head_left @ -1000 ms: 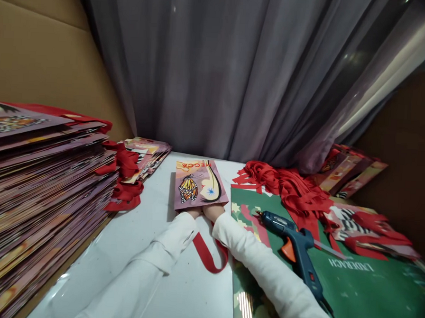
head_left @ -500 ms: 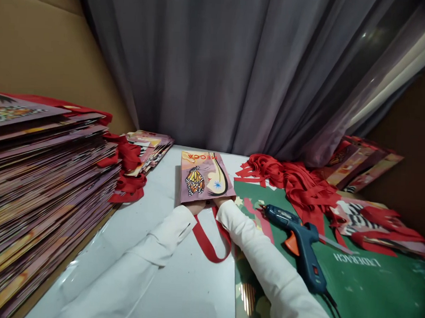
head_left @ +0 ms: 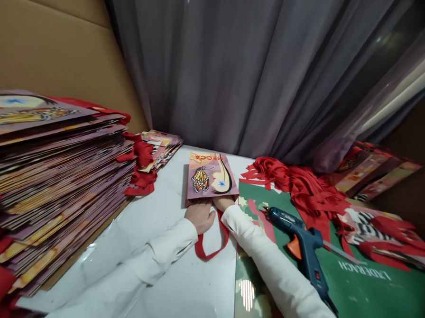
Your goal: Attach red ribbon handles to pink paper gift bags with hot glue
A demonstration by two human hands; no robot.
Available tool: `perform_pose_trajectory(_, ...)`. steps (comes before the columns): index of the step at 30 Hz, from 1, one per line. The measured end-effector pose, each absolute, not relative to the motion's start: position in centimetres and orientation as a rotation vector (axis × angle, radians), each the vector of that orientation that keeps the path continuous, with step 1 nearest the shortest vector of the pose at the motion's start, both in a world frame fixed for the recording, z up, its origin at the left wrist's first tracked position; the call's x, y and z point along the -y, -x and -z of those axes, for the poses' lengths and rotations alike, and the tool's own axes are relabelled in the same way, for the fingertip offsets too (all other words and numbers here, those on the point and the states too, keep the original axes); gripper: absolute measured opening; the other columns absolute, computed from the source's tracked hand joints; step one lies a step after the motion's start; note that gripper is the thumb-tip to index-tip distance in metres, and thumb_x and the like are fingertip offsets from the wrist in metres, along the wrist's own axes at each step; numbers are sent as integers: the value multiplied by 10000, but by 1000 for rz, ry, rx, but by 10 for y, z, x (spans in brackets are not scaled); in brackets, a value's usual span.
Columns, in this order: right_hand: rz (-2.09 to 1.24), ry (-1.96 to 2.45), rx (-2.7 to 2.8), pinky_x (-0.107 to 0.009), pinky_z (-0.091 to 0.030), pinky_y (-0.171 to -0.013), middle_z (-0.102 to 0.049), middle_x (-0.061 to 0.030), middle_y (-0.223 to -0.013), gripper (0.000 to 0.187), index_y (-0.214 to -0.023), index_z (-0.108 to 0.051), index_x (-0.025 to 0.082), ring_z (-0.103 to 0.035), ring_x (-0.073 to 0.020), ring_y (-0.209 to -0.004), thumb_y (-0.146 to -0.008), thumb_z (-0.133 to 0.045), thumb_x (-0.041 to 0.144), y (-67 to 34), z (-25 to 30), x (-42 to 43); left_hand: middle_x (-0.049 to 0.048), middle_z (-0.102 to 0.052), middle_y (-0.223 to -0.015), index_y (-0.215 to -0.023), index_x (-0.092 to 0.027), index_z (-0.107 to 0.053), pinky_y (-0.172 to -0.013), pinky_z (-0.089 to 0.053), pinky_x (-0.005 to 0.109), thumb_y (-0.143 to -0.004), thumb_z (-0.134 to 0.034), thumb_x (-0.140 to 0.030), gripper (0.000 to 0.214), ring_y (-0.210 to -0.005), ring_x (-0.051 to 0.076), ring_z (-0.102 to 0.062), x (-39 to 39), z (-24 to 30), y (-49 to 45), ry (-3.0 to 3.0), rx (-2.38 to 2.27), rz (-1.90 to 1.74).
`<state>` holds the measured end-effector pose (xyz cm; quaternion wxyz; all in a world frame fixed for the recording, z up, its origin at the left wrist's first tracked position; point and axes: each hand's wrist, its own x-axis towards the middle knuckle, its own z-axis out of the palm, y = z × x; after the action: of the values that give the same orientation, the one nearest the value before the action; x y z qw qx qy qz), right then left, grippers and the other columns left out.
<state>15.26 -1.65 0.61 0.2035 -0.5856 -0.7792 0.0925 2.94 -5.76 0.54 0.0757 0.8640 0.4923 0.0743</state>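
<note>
A small paper gift bag (head_left: 211,178), printed with an orange butterfly and red letters, lies on the white table with its mouth toward me. My left hand (head_left: 200,215) is at the mouth's left side, thumb and back of the hand showing, its fingertips hidden in the bag. My right hand (head_left: 223,203) reaches into the mouth on the right, fingers out of sight inside. From the mouth a red ribbon handle (head_left: 210,256) loops toward me onto the table, passing beside both wrists.
At the left rises a tall stack of flat bags (head_left: 65,180) with red ribbons. On the right, a blue glue gun (head_left: 303,239) with an orange trigger lies on a green sheet (head_left: 365,295). Behind it is a red ribbon pile (head_left: 304,183). Grey curtains (head_left: 217,69) hang at the back.
My left hand has drawn back partway out of the bag, so its back and thumb now show. The right hand stays inside. The view has turned slightly left.
</note>
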Motion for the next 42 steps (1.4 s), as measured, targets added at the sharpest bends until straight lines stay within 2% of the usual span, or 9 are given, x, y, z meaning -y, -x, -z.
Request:
perform_pose_trajectory(4, -339, 1604, 2286, -337, -292, -1136, -626, -66, -1322, 350, -1207, -648, 216, -461, -209, -1325, -1008, -366, 268, -153, -11, 36, 246, -656, -1152, -1077, 0, -670, -1015, -433, 450, -860, -433, -223, 390, -1132, 350, -593, 52, -6, -30, -2567, -1520, -214)
perform_pose_trajectory(9, -414, 1693, 2269, -338, -376, -1058, -665, -95, -1258, 536, -1205, -644, 177, -556, -208, -1232, -1037, -201, 427, -152, -17, 58, 188, -681, -1135, -1090, -68, -683, -1036, -414, 418, -852, -464, -227, 361, -1141, 308, -588, 48, -6, -29, -2563, -1492, -275)
perform_pose_trajectory(14, -376, 1792, 2229, -336, -350, -1060, -619, -136, -1317, 496, -1252, -600, 138, -525, -226, -1267, -1029, -271, 436, -145, -20, 81, 123, -676, -1186, -1224, -148, -626, -1061, -393, 379, -893, -416, -204, 396, -1161, 251, -573, 43, -8, -27, -2544, -1439, -313)
perform_pose_trajectory(21, -251, 1940, 2134, -364, -333, -1067, -653, -154, -1259, 494, -1203, -644, 130, -571, -263, -1205, -1012, -330, 462, -129, -23, 84, 190, -620, -1276, -1238, -73, -606, -1061, -386, 411, -876, -407, -171, 425, -1224, 299, -544, 53, -7, -12, -2503, -1558, -230)
perform_pose_trajectory(28, -151, 2135, 2050, -377, -382, -1004, -671, -226, -1186, 546, -1177, -658, 47, -595, -316, -1159, -993, -367, 471, -147, -17, 91, 209, -680, -1145, -1173, -53, -648, -964, -446, 431, -907, -373, -233, 423, -1080, 314, -633, 64, -11, -12, -2498, -1660, -133)
perform_pose_trajectory(31, -174, 2206, 2052, -362, -440, -903, -725, -208, -1046, 540, -1053, -720, 72, -669, -305, -1018, -1003, -341, 454, -161, -19, 93, 205, -715, -1037, -1049, -54, -706, -949, -451, 429, -934, -313, -238, 449, -990, 306, -668, 64, -11, -10, -2483, -1693, -97)
perform_pose_trajectory(35, -191, 2237, 2075, -360, -458, -847, -734, -197, -1026, 549, -1027, -733, 92, -690, -299, -972, -1015, -303, 432, -167, -24, 92, 178, -733, -956, -946, -78, -731, -992, -423, 400, -945, -291, -221, 463, -991, 280, -665, 61, -12, 0, -2469, -1715, -99)
perform_pose_trajectory(39, -194, 2200, 2138, -389, -446, -889, -725, -220, -1031, 505, -1042, -718, 71, -680, -306, -999, -1010, -326, 387, -155, -28, 91, 147, -707, -1117, -1113, -110, -685, -1011, -417, 368, -952, -340, -245, 404, -1096, 255, -621, 59, -13, 3, -2481, -1671, -173)
perform_pose_trajectory(42, -200, 2058, 2248, -356, -379, -1011, -697, -172, -1158, 398, -1154, -672, 115, -621, -254, -1134, -997, -376, 330, -139, -28, 89, 129, -670, -1204, -1175, -138, -648, -991, -435, 355, -935, -427, -226, 338, -1131, 239, -603, 59, -12, -1, -2503, -1606, -210)
